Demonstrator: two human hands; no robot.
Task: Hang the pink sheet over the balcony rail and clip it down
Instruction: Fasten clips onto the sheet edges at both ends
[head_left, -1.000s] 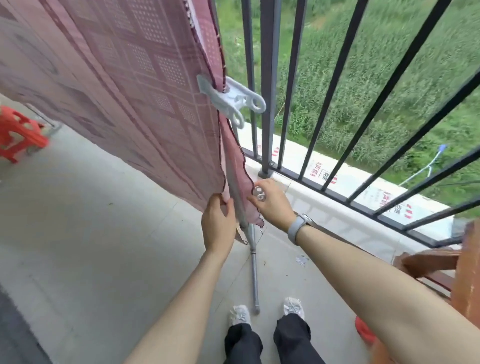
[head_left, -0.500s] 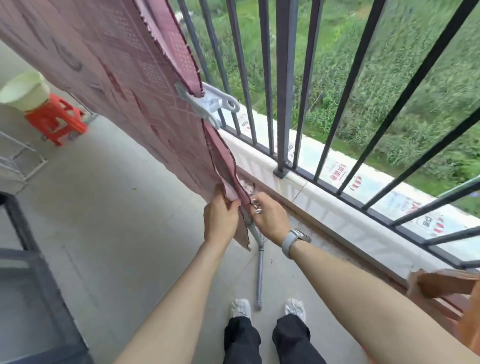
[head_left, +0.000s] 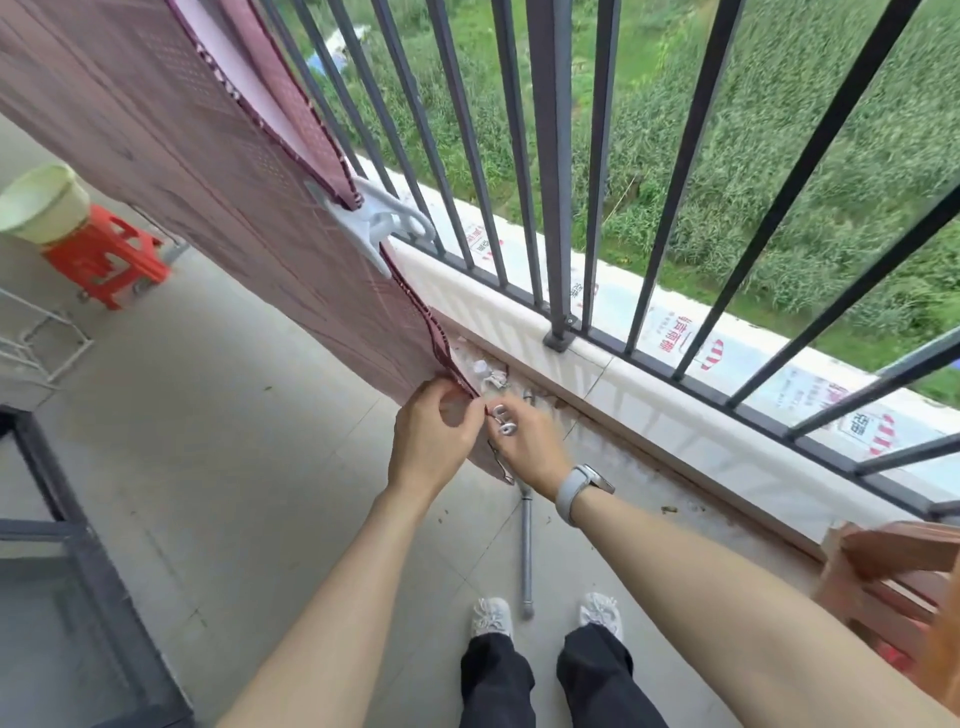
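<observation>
The pink patterned sheet (head_left: 208, 171) hangs down across the left half of the view, beside the dark balcony railing (head_left: 556, 171). A large white clip (head_left: 371, 221) clamps its right edge about halfway up. My left hand (head_left: 428, 439) pinches the sheet's lower corner. Just to its right, my right hand (head_left: 524, 444), with a grey watch on the wrist, holds a small white clip (head_left: 503, 420) against that same edge.
A grey metal pole (head_left: 527, 551) lies on the tiled floor between my feet. An orange stool (head_left: 111, 254) with a pale green basin (head_left: 41, 202) stands at far left, by a white wire rack (head_left: 41, 343). A wooden chair (head_left: 893, 577) stands at right.
The view has tilted and swung, showing more of the floor at left. Both hands have stayed together at the sheet's bottom corner, and the small clip now shows more plainly in the right hand.
</observation>
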